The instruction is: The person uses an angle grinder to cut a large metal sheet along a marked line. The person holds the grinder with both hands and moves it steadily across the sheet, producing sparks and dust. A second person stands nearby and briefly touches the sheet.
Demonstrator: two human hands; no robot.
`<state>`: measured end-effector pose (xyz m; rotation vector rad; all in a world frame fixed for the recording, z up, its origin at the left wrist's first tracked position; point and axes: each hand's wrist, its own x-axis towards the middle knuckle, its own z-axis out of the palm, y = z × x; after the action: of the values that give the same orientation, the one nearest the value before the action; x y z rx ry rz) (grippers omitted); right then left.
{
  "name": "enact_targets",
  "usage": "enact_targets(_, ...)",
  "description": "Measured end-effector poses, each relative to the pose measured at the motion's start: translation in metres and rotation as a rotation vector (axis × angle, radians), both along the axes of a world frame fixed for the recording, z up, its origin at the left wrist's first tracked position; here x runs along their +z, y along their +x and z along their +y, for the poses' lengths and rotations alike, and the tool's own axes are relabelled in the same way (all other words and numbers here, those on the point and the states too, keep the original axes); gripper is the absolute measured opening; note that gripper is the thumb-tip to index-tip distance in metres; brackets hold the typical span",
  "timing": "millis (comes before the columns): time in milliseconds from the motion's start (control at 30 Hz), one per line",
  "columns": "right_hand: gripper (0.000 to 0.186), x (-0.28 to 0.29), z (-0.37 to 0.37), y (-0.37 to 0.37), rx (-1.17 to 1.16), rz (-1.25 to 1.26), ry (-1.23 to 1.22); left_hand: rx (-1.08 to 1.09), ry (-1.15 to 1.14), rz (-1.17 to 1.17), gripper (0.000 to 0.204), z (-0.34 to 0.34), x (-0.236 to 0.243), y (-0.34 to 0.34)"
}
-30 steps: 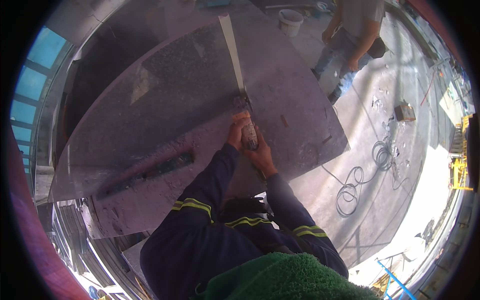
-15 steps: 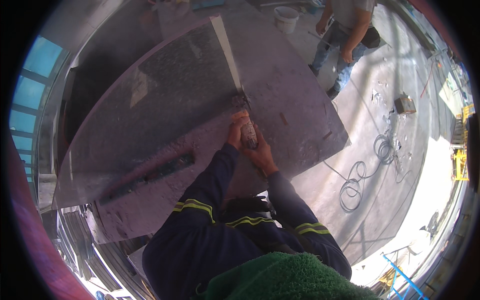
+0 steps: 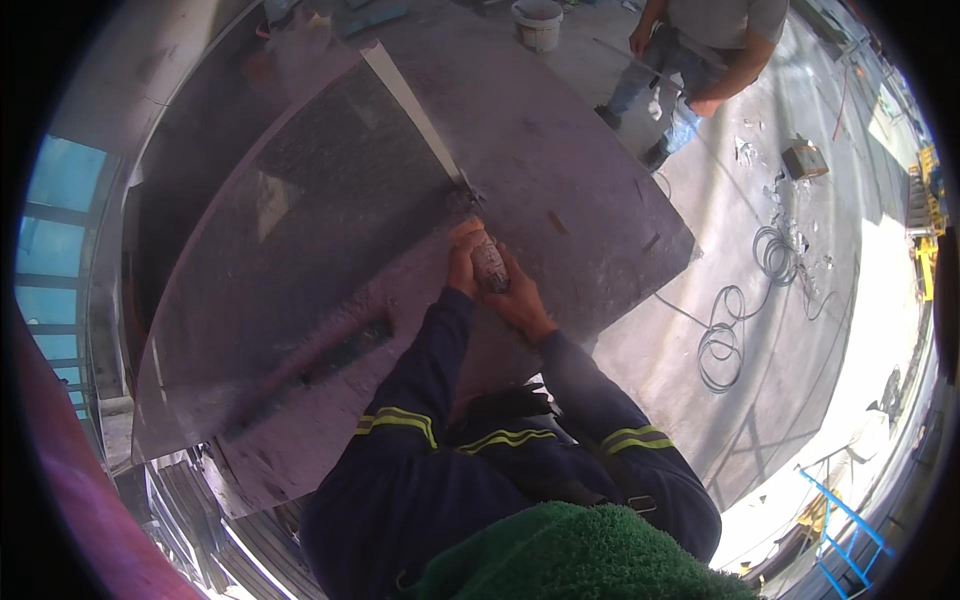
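Note:
Both my hands grip a dust-covered angle grinder. My left hand is closed round its front part, by an orange piece. My right hand wraps the rear of the body. The grinder's head meets the near end of a pale straight edge on a dark grey slab with a curved far side. Dust hazes the slab, and the disc itself is hard to make out. Under the slab lies a large dusty board with a long dark slot left of my arms.
Another person stands beyond the board's far right side, holding a thin rod. A white bucket stands at the back. Coiled cable and a small box lie on the floor at right. A blue metal frame is at lower right.
My view has shifted slightly, so the slab and bucket sit further left. Both hands keep their grip on the grinder, near the same edge. The other person's arm has moved.

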<state>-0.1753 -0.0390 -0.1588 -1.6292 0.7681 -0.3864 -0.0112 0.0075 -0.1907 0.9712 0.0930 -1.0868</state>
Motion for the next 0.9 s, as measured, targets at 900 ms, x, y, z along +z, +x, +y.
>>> enact_targets(900, 0.117, -0.0022, -0.0005, 0.0011, 0.015, 0.023, 0.030, 0.011, -0.003, 0.006, 0.026, 0.0000, 0.0075, -0.0043)
